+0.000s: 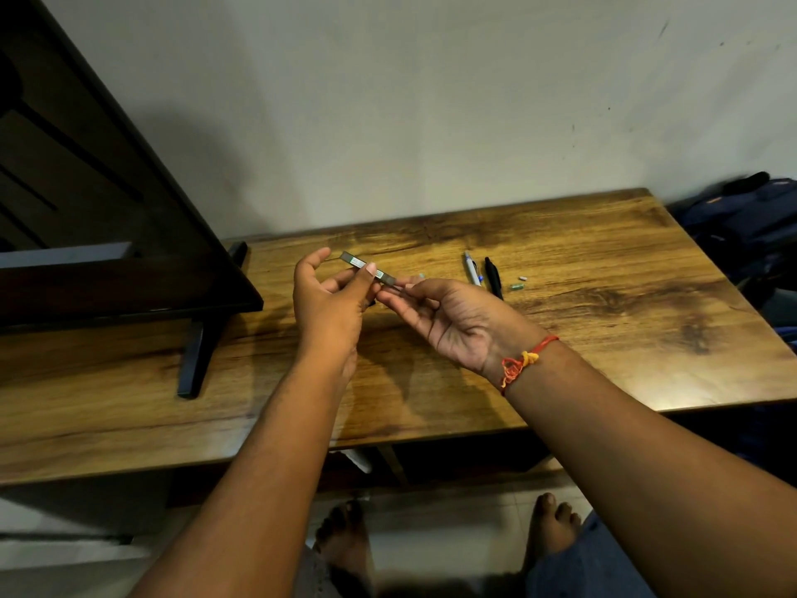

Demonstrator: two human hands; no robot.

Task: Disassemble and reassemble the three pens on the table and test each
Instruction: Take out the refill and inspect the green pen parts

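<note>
Above the wooden table (582, 321), my left hand (330, 304) pinches a grey-green pen barrel (366, 267) between thumb and fingers. My right hand (448, 319), palm up, holds the barrel's right end with its fingertips. A white and blue pen (473, 268) and a black pen (493, 276) lie side by side on the table to the right of my hands. Just beyond them lie a small green part (516, 287) and a tiny pale part (523, 278). A small light-blue piece (421, 275) peeks out behind my right fingers.
A dark monitor (108, 187) on a black stand (198, 360) fills the table's left side. The wall runs close behind the table. A dark blue backpack (746, 226) sits off the right edge. My bare feet (552, 528) are on the floor below the front edge.
</note>
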